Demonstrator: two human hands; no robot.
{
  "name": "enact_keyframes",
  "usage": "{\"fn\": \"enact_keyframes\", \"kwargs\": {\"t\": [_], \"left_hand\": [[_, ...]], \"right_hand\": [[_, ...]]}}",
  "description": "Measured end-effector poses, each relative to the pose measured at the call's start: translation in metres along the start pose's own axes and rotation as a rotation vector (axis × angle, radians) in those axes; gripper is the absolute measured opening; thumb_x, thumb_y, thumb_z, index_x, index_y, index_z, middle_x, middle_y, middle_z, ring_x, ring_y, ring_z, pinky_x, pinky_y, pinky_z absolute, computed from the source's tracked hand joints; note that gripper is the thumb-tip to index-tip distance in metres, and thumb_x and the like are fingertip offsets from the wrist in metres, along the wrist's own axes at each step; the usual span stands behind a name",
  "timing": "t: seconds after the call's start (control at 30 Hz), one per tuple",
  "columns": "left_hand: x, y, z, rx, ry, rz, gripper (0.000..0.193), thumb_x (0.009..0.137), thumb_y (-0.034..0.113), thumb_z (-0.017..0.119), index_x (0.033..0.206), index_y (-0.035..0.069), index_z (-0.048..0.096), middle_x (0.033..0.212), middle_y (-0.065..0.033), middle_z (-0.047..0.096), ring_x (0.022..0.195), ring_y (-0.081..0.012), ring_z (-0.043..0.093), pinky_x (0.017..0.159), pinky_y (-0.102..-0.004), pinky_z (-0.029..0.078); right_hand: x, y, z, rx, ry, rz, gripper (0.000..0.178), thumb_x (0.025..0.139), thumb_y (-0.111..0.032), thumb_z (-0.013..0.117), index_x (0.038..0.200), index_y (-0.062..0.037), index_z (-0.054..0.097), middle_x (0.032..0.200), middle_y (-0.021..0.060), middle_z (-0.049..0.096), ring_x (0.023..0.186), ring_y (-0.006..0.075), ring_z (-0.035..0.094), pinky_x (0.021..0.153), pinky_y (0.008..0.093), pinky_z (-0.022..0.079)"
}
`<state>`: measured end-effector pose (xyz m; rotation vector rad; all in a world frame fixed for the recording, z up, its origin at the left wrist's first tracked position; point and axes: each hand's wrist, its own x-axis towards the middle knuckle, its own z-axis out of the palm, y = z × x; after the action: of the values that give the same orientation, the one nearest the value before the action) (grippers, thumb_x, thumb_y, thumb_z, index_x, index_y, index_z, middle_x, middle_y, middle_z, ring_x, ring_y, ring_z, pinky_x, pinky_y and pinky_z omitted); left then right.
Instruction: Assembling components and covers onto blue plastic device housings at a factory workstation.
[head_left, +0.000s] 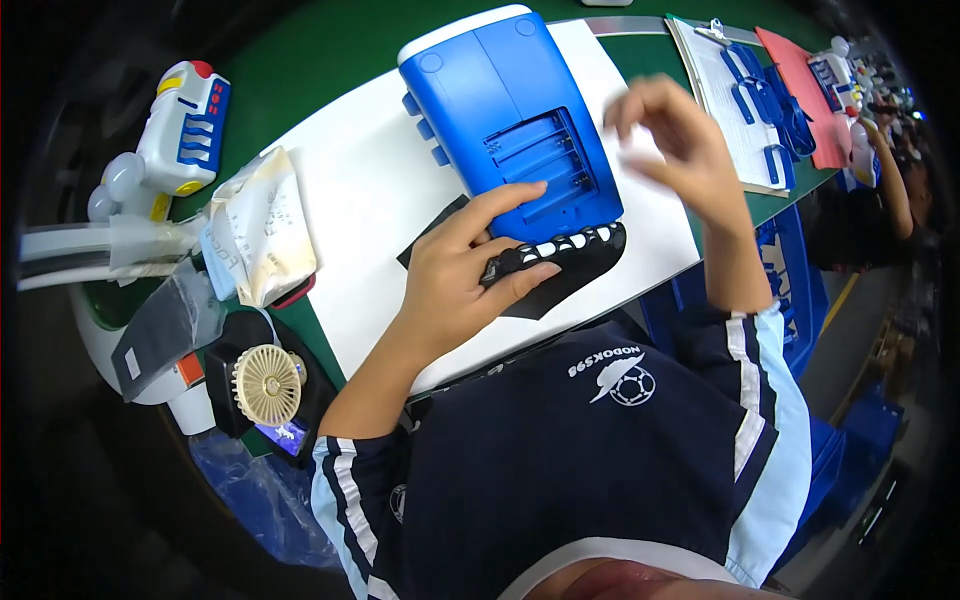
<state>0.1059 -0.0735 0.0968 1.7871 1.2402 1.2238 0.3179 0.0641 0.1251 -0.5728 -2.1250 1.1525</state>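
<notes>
A blue plastic case point(490, 100) with white trim lies with its battery compartment point(540, 165) uncovered and facing up. The compartment's slots show no batteries. My left hand point(455, 270) is at the case's near end, its index finger resting by the compartment. Between that finger and the thumb it grips a black strip with white round spots point(560, 245), whose kind I cannot make out. My right hand point(680, 150) is raised just right of the case, somewhat blurred, with thumb and curled fingers apart and nothing visible between them.
A white sheet point(350, 130) covers part of the green table point(280, 60). At left are a white-and-blue toy point(185, 125), a crumpled packet point(262, 230) and a small fan point(268, 385). A clipboard point(715, 100) with blue parts point(770, 105) lies at right; a person's arm point(890, 185) shows beyond.
</notes>
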Motion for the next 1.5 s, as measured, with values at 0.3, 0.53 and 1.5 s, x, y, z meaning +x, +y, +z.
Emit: {"fn": "enact_keyframes", "kwargs": {"t": [0.3, 0.53, 1.5], "left_hand": [[0.006, 0.005, 0.006, -0.081, 0.025, -0.039, 0.032, 0.070, 0.017, 0.076, 0.081, -0.010, 0.064, 0.114, -0.0108, 0.059, 0.063, -0.0112, 0.053, 0.054, -0.0216, 0.042], [0.007, 0.002, 0.010, -0.098, 0.031, -0.059, 0.030, 0.064, 0.018, 0.079, 0.071, -0.008, 0.066, 0.114, -0.0106, 0.060, 0.071, -0.0126, 0.058, 0.056, -0.0225, 0.044], [0.011, -0.002, 0.007, 0.006, -0.085, 0.046, 0.025, 0.068, 0.017, 0.076, 0.074, -0.004, 0.063, 0.122, -0.0171, 0.054, 0.100, -0.0249, 0.058, 0.080, -0.0310, 0.046]], "right_hand": [[-0.051, -0.034, 0.017, -0.133, -0.036, 0.123, 0.025, 0.072, -0.001, 0.072, 0.090, -0.0008, 0.056, 0.084, 0.0118, 0.060, 0.083, 0.0214, 0.060, 0.076, 0.0298, 0.047], [-0.051, -0.033, 0.013, -0.111, -0.013, 0.110, 0.013, 0.074, -0.006, 0.071, 0.078, -0.0029, 0.059, 0.086, 0.0076, 0.062, 0.078, 0.0155, 0.060, 0.072, 0.0263, 0.048], [-0.053, -0.007, 0.025, 0.099, 0.197, 0.255, 0.007, 0.078, -0.002, 0.065, 0.082, 0.0023, 0.062, 0.113, 0.0133, 0.048, 0.102, 0.0181, 0.052, 0.090, 0.0306, 0.043]]}}
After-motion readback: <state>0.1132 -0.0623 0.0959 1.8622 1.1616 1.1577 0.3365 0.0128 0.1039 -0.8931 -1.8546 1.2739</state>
